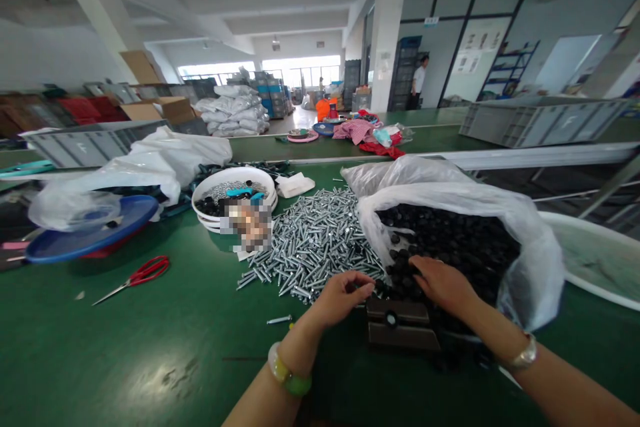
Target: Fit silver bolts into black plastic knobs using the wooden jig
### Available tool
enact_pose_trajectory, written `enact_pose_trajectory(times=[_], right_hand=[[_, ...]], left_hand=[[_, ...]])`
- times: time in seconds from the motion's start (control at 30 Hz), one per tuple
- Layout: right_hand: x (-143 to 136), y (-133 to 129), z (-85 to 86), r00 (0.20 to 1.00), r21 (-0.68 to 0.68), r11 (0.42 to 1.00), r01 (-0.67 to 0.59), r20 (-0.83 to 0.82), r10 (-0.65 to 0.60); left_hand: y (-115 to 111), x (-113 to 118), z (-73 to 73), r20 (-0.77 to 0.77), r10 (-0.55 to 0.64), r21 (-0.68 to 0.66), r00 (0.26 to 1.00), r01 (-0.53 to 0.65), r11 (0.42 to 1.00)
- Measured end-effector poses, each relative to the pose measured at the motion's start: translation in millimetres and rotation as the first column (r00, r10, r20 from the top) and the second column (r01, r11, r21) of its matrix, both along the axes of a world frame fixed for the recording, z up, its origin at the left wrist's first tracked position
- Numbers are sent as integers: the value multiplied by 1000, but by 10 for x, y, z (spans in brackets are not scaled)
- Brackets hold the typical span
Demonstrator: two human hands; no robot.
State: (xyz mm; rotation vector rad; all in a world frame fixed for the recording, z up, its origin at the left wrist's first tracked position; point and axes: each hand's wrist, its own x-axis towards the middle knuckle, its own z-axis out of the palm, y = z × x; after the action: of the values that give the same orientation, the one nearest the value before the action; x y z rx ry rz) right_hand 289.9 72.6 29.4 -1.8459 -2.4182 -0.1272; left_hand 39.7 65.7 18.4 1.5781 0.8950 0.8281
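My left hand [344, 296] is beside the right edge of a heap of silver bolts [325, 240]. Its fingers are curled toward the thumb, close to a small black part; what they hold is too small to make out. My right hand [445, 285] is at the mouth of a white plastic bag [540, 247], its bent fingers among black round knobs [450, 233] that spill out of it. Those fingertips are partly hidden. Between and below the hands sits a dark metal block fixture [403, 335], with a round black piece with a pale centre [391, 318] on it.
One loose bolt [279, 320] and red-handled scissors [145, 271] lie on the green table [200, 340]. White bowls [200, 220] with small parts stand beyond. A blue tray [65, 248] is left, a white round tray [600, 260] right. A person [419, 82] stands far back.
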Motion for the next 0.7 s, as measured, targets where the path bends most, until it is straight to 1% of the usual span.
enact_pose_trajectory(times=[0.07,0.13,0.17,0.2,0.23,0.3,0.4,0.47,0.5,0.53,0.6,0.63,0.7], right_hand=[[5,25,71,999,28,1000,6,-41,-4],[-40,15,193,990,91,995,32,-138,-19],[-93,-5,263,980,110,994,16,-199,6],[-168,-33,333,965,119,992,-30,-257,60],[-261,-66,396,943,115,987,-114,-301,144],[-477,-129,489,892,108,955,-278,-341,298],[-746,-149,546,824,43,904,-426,-394,407],[-832,-81,550,788,1,875,-484,-434,436],[-849,-18,547,794,-5,878,-478,-430,430],[-853,63,540,819,-5,895,-446,-405,406],[-851,271,514,892,6,941,-338,-316,322],[-855,389,493,922,16,958,-288,-264,282],[-890,625,434,948,25,966,-257,-188,257]], left_hand=[[3,-11,13,28,21,-47,999,-20,999],[-5,-12,47,57,3,-115,998,4,993],[-12,-8,67,81,-16,-147,997,28,989],[-20,-1,86,112,-38,-174,993,57,983],[-28,8,101,144,-58,-192,988,85,978],[-40,23,116,202,-76,-200,977,117,973],[-30,15,101,233,-61,-198,971,109,974],[2,-12,73,251,-1,-230,968,61,971],[23,-28,56,271,45,-266,961,30,963],[46,-43,38,297,101,-312,950,-4,950],[87,-64,3,337,212,-401,917,-64,914],[103,-69,-13,342,249,-431,906,-85,899],[122,-70,-37,331,281,-447,901,-112,887]])
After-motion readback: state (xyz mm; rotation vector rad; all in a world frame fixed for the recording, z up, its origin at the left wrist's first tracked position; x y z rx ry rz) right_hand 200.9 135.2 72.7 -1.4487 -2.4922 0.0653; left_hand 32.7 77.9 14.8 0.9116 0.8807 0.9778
